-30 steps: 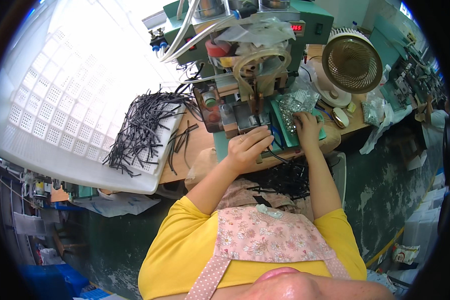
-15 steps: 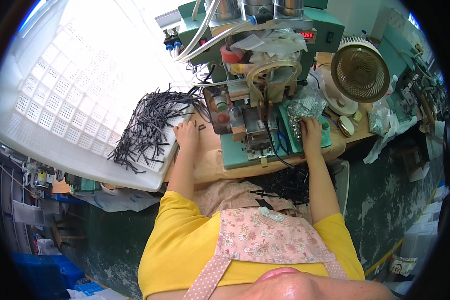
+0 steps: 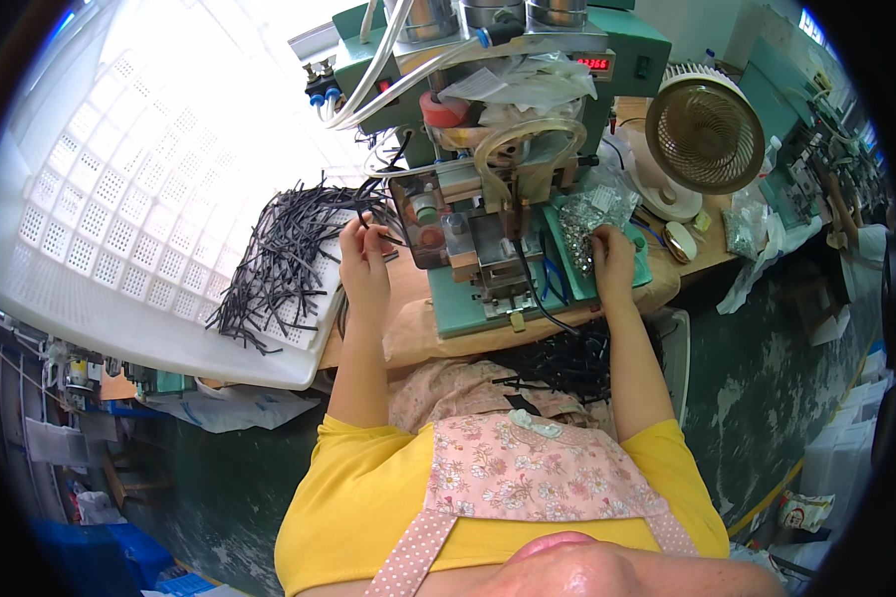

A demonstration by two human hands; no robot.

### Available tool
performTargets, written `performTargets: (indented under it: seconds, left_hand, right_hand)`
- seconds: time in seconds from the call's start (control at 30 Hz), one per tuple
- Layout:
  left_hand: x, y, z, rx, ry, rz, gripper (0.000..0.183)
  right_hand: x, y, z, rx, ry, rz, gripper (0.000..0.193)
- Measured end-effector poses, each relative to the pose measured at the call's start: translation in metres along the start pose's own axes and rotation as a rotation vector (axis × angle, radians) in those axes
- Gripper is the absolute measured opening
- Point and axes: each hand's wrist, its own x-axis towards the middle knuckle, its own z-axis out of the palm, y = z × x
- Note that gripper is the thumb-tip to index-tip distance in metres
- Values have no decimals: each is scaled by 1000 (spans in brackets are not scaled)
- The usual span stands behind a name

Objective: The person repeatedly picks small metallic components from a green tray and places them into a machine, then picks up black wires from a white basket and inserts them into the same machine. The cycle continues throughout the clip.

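Observation:
My left hand (image 3: 365,257) is raised just right of a heap of black strips (image 3: 287,254), its fingers pinched around a black strip (image 3: 392,240). That strip points toward the green bench machine (image 3: 488,269) in front of me. On the machine's right side, my right hand (image 3: 613,261) has its fingertips bent together at a pile of small shiny metal pieces (image 3: 577,239). These pieces lie in a green tray (image 3: 639,267), partly under a clear plastic bag (image 3: 607,204). What the right fingertips hold is too small to make out.
The heap rests on a white perforated crate (image 3: 119,209) at left. Blue-handled pliers (image 3: 554,274) and a black cable lie beside the machine. A round fan (image 3: 705,134) stands at the back right. More black strips (image 3: 567,363) are gathered above my lap.
My left hand has lifted off the table by the heap and now holds a black strip. My right hand stays at the metal pieces. The view has shifted slightly.

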Motion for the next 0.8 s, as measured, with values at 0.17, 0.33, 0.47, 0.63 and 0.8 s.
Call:
performTargets:
  seconds: [0.17,0.33,0.47,0.63,0.8]
  left_hand:
    - [-15,-1,-2,-164,-44,-88,24]
    - [-23,6,5,-241,-49,-91,24]
    - [-21,23,19,-225,-58,46,23]
    - [-27,57,25,90,3,466,16]
    - [-42,88,54,25,-166,799,32]
  right_hand:
    - [1,-26,-9,142,-42,164,11]
    - [23,-83,-28,352,-61,65,11]
    - [34,-125,-33,449,-134,-22,12]
    - [33,-140,-24,546,-185,146,18]
    - [33,-149,-20,853,-213,374,21]
